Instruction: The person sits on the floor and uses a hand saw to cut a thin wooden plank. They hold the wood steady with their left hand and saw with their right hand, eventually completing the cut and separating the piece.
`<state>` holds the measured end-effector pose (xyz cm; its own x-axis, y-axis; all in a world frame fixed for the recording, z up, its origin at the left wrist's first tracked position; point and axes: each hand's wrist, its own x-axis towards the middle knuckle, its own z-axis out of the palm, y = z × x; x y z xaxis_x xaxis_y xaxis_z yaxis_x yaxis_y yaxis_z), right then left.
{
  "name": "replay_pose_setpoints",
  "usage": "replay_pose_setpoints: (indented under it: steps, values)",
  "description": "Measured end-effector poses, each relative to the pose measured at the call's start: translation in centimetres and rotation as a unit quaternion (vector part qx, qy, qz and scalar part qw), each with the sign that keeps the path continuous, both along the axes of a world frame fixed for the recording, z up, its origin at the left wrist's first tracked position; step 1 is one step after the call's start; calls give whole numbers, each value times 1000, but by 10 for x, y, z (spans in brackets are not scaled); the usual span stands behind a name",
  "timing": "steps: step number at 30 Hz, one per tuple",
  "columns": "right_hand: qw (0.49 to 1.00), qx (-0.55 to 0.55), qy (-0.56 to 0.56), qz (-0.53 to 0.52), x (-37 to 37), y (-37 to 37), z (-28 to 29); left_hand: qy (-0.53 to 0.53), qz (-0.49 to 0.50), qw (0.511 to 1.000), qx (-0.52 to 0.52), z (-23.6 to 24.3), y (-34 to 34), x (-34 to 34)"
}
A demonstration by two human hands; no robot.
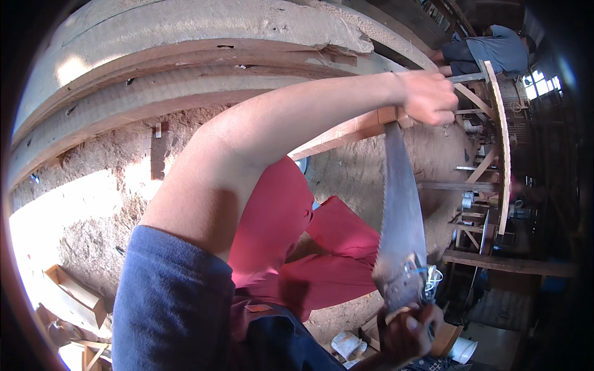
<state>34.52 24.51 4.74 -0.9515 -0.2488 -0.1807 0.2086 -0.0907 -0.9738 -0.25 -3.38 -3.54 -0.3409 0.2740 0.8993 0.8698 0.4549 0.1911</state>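
My right hand [407,334], low in the view, is wrapped round the handle of a handsaw [403,204]. The broad metal blade points away from me, its toothed edge to the left. Its narrow tip meets a length of light wood [346,133] near the wood's right end. Across the top stretches my left arm, and my left hand [430,98] is closed at that end of the wood, just beyond the saw tip. My left forearm covers part of the wood, and the undersides of the left fingers are hidden.
Large timber planks [185,37] lie along the far left. A wooden frame [500,148] stands at right, with another person [495,51] bent over beyond it. A wooden box [77,294] lies lower left; a white container [348,345] sits near my right hand.
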Motion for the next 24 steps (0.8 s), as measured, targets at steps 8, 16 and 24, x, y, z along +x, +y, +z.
replay_pose_setpoints:
  steps: [8,16,24]
  values:
    - [997,51,44,30,-4,-10,-10,-32,4,999,-6,-1,-10,2]
    - [997,-1,41,60,-4,-15,-8,-34,13,999,-4,-1,-13,-1]
    - [997,35,40,64,6,-4,-10,-72,17,997,-20,-1,-15,1]
